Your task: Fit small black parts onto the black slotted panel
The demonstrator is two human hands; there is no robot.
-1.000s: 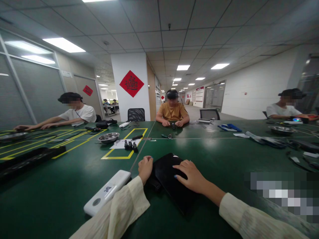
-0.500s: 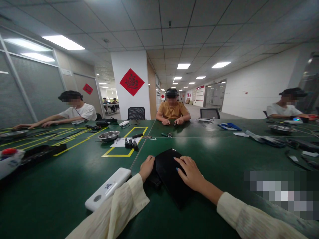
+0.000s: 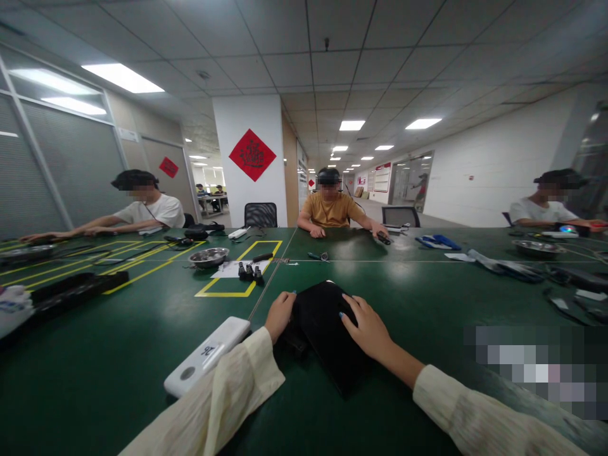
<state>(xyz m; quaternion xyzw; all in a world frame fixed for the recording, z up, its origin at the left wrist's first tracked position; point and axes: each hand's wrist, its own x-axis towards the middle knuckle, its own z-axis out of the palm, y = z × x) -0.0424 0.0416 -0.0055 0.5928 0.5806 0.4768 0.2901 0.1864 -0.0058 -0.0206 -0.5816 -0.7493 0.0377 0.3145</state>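
Observation:
A flat black case (image 3: 320,323) lies on the green table (image 3: 118,342) right in front of me. My left hand (image 3: 279,313) rests against its left edge with the fingers curled onto it. My right hand (image 3: 368,329) lies on top of the case toward its right side, fingers bent and pressing down on the surface. Both sleeves are cream coloured. A white power bank (image 3: 208,356) lies just left of my left forearm.
Three small black parts (image 3: 249,273), a sheet of paper and a metal bowl (image 3: 208,258) sit by a yellow taped rectangle ahead. Three people work at the table's far and side edges. A black tray (image 3: 71,289) lies at left, cables and tools (image 3: 513,269) at right.
My right hand has slid slightly toward me on the case and its fingers have curled more. The person opposite has reached one arm out to their side.

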